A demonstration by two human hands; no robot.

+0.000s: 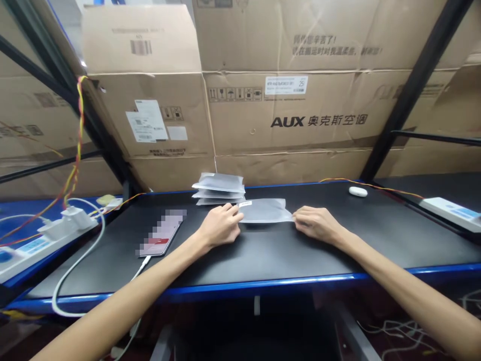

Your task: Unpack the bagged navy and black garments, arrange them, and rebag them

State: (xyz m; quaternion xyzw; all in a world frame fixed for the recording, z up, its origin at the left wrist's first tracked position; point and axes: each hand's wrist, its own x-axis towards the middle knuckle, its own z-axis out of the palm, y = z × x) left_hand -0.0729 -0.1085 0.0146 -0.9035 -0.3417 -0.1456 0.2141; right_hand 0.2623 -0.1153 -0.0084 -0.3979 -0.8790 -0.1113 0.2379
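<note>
Translucent pouch (pixel 263 212) | my left hand (pixel 224 224) pinches one end, right hand (pixel 314 224) the opposite corner | pouch stack (pixel 219 186) beyond left grip | I'd keep tension even

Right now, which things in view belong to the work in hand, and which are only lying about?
In the work:
- flat, translucent whitish pouch, between left hand and right hand
- stack of similar pouches, probably

Lying about, apparently:
- flat dark-edged phone with white cable
- small white oval case
</note>
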